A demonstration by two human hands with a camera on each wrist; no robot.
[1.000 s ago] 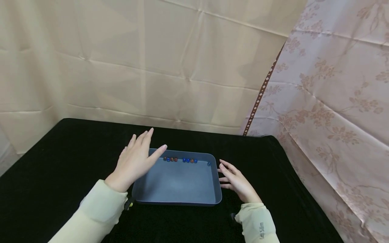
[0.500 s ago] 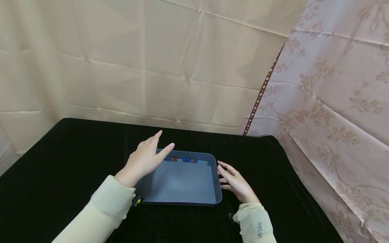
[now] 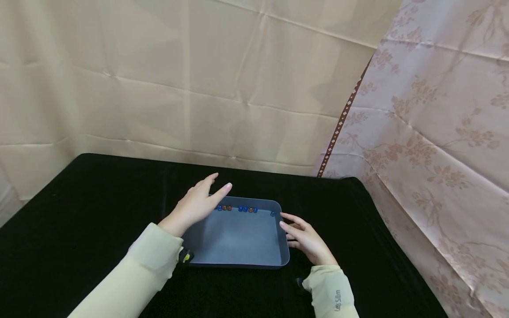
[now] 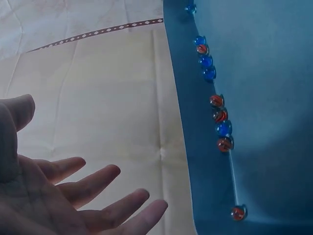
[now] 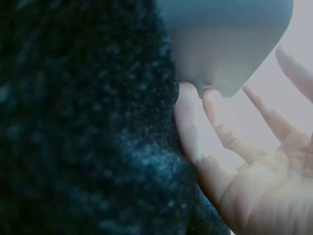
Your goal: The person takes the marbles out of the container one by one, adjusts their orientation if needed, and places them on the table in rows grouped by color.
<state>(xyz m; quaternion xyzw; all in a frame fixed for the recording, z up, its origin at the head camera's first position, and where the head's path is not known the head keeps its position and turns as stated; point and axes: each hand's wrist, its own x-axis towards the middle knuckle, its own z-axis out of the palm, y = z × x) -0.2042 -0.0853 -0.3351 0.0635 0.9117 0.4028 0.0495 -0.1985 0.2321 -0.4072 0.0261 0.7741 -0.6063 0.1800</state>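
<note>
A shallow blue-grey tray lies on the black cloth. Glass marbles, blue ones and reddish-brown ones, line its far side in two short rows, with a lone blue marble near the far right corner. The left wrist view also shows a single reddish marble apart from the rows. My left hand, fingers extended and thumb spread, is over the tray's left side and hides that part. At the right side is my right hand; in the right wrist view, its fingertips touch the tray's outside.
Black cloth covers the table around the tray. A beige curtain hangs behind the table, and a pink floral curtain along the right. A dark wrist device sits at the left cuff.
My left hand has moved right and turned more edge-on, now covering more of the tray's left side. The right hand has shifted slightly left against the tray's edge. The marbles keep their places.
</note>
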